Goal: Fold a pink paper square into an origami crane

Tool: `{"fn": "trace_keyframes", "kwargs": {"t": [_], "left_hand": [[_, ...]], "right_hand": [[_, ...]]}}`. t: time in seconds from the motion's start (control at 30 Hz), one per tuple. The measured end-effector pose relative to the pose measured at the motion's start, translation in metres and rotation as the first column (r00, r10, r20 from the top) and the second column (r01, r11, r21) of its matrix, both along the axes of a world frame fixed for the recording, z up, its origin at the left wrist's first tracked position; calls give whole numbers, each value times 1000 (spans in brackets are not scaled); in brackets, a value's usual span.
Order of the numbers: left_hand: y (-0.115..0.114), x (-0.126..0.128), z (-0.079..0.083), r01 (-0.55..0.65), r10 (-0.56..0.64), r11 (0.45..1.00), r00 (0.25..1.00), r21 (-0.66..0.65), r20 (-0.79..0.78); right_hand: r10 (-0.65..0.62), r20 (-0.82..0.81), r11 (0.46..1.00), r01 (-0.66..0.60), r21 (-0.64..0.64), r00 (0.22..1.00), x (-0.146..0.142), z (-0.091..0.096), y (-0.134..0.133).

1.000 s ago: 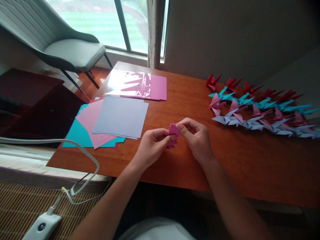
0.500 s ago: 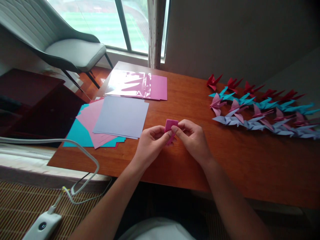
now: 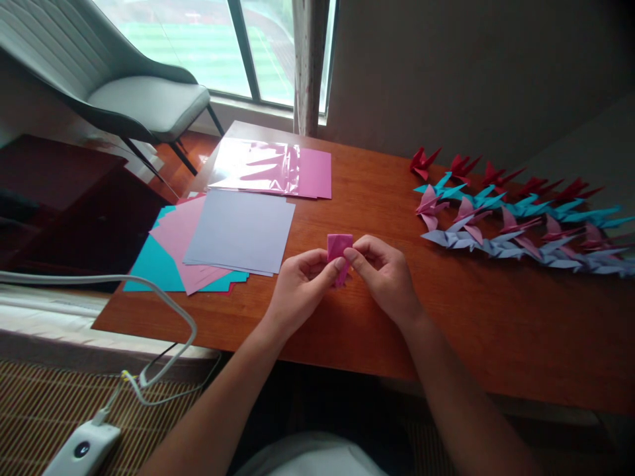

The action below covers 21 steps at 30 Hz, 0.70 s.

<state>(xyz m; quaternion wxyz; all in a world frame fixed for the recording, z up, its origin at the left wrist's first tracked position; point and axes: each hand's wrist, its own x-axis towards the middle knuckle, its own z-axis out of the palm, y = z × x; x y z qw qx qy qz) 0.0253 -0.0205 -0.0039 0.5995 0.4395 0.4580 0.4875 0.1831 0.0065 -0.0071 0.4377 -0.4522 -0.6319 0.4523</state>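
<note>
A small folded piece of magenta paper (image 3: pixel 339 245) is held up above the front part of the table. My left hand (image 3: pixel 306 281) pinches its left side between thumb and fingers. On the other side my right hand (image 3: pixel 381 274) grips the same paper, thumb pressed to its face. Its top edge is flat, and a narrower part hangs below the thumbs. The fingertips behind the paper are hidden.
Left of my hands lie lavender sheets (image 3: pixel 243 231), pink sheets (image 3: pixel 178 231) and turquoise sheets (image 3: pixel 149 268). Behind them is magenta paper (image 3: pixel 316 173) partly in a clear sleeve (image 3: pixel 253 165). Rows of folded paper cranes (image 3: pixel 496 246) stand at right. A white cable (image 3: pixel 169 297) loops at front left.
The folded paper has turned slightly, so its top edge now looks level and more of its face shows. My right thumb has shifted a little on it.
</note>
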Motion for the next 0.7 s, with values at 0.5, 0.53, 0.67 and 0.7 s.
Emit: {"fn": "trace_keyframes", "kwargs": {"t": [0.5,0.53,0.67,0.7], "left_hand": [[1,-3,1,-96,97,993,995,66,-17],[1,-3,1,-102,104,992,994,67,-25],[0,-2,0,-122,125,991,991,59,-50],[0,-2,0,-122,125,991,991,57,-52]], "right_hand": [[53,-49,993,-58,-104,997,-2,6,0],[70,-51,991,-76,-109,996,-1,7,0],[103,-23,989,-105,-101,994,0,6,-1],[98,-14,991,-99,-93,995,0,4,-1]]}}
